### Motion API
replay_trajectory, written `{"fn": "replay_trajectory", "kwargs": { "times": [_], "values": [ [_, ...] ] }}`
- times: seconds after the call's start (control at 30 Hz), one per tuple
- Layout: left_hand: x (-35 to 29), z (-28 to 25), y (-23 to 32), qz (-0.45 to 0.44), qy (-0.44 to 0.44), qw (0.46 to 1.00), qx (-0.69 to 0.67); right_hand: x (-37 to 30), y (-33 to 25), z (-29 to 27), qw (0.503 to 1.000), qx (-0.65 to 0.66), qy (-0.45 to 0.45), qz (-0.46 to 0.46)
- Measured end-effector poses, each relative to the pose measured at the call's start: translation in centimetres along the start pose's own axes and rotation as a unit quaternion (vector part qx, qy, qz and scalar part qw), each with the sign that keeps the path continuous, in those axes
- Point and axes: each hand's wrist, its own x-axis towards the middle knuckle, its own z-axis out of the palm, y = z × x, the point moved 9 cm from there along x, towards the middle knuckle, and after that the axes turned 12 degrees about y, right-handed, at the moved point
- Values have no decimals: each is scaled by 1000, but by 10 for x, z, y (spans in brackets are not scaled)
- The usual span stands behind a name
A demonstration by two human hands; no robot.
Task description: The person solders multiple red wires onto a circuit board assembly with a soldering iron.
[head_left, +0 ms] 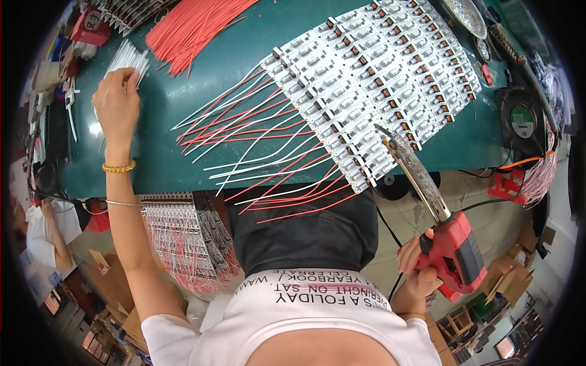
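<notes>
My left hand [117, 100] reaches to the far left of the table, its fingers curled closed on a loose bundle of thin white wires [130, 56]; the fingertips are partly hidden. In my right hand [418, 271] is a red and black soldering gun [458, 253], gripped by its handle. Its long metal barrel points up and left, with the tip over the near right part of a panel of small white circuit boards [360, 79]. Whether the tip touches a board I cannot tell. Red and white wires [262, 140] fan out from the panel's left edge.
A pile of red wires [192, 27] lies at the back of the green table [183, 97]. At the right stand a black fan [522, 122] and a metal dish [467, 17]. Wired boards [183, 238] hang below the table's front edge. Another person [52, 235] is at far left.
</notes>
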Motion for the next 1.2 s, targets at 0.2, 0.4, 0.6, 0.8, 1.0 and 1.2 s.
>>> {"fn": "replay_trajectory", "kwargs": {
  "times": [0.2,0.4,0.6,0.8,1.0,1.2],
  "values": [
    [4,-7,10,14,14,1000,0,-3,3,-9,999,0,39,-8],
    [-1,-44,27,32,125,989,-74,-3,1,-13,1000,-25,-4,6],
    [-42,-100,178,28,-29,912,-407,-24,8,-32,999,15,6,33],
    [-93,-103,257,10,-101,867,-488,-41,12,-39,997,-29,-50,50],
    [-100,-100,265,6,-77,891,-448,-49,23,-48,983,-61,-11,171],
    [-101,-100,266,10,-70,899,-432,-45,22,-46,987,-122,-34,95]
  ]
}}
